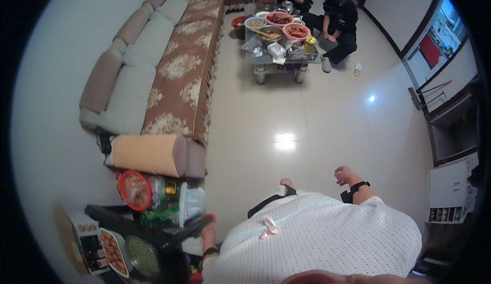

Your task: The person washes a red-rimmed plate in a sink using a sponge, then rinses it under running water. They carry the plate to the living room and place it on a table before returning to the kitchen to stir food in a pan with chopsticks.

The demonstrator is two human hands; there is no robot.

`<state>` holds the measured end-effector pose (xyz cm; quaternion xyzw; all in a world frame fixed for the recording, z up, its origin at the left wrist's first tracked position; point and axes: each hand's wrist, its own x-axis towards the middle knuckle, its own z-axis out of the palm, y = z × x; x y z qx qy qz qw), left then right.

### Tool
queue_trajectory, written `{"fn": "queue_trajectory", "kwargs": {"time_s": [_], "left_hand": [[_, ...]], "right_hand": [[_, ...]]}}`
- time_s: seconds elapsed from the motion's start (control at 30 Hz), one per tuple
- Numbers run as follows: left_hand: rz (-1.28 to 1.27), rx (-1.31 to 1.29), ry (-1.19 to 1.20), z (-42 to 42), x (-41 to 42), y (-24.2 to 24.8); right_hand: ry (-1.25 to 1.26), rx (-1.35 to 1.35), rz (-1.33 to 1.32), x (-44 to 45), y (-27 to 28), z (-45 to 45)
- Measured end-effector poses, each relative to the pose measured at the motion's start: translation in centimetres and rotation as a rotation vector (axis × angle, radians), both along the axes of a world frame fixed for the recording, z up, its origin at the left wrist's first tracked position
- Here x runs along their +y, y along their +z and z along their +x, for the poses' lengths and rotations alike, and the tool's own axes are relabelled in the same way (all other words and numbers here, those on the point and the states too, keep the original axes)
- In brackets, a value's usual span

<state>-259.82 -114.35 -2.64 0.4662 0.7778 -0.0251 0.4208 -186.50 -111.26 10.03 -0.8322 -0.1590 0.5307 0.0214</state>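
Observation:
My right hand point(344, 175) hangs over the tiled floor with its fingers loosely bent and nothing in it; a black band circles the wrist. Low on the left, my left hand point(208, 232) is beside the crowded side stand, close to a small red object point(209, 218). Its fingers are too small and partly hidden to show whether they grip anything. Near that hand is a white plastic bucket point(193, 203) with writing on it. A red basin point(135, 190) holding plastic-wrapped food sits farther left, and a tray of brown eggs point(113, 252) lies nearer me.
A long sofa point(184, 65) with a patterned brown cover lines the left wall. Ahead, a glass table point(251, 57) bears several food bowls; two people point(339, 23) sit behind and beside it. A bottle point(357, 69) is on the floor, and a white cabinet point(445, 186) stands right.

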Motion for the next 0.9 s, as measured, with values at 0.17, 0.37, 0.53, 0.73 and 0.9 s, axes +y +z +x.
{"fn": "queue_trajectory", "kwargs": {"time_s": [0.17, 0.37, 0.53, 0.73, 0.9], "left_hand": [[-0.093, -0.249, 0.294, 5.5, 2.3, 2.0], [-0.215, -0.498, 0.279, 9.4, 6.9, 4.9], [-0.046, -0.297, 0.115, 14.2, 13.5, 7.5], [-0.181, -0.353, 0.225, 14.7, 19.3, 6.0], [-0.011, -0.253, -0.021, 11.1, 25.3, 3.4]], "right_hand": [[-0.047, 0.019, 0.042, 2.2, -1.0, 5.3], [0.033, -0.003, 0.094, 3.3, -2.5, 8.5], [0.05, 0.014, 0.06, 6.6, -4.6, 9.9], [0.111, -0.011, 0.139, 15.1, -5.9, 10.0], [0.117, 0.01, 0.187, 23.7, -6.5, 7.4]]}}
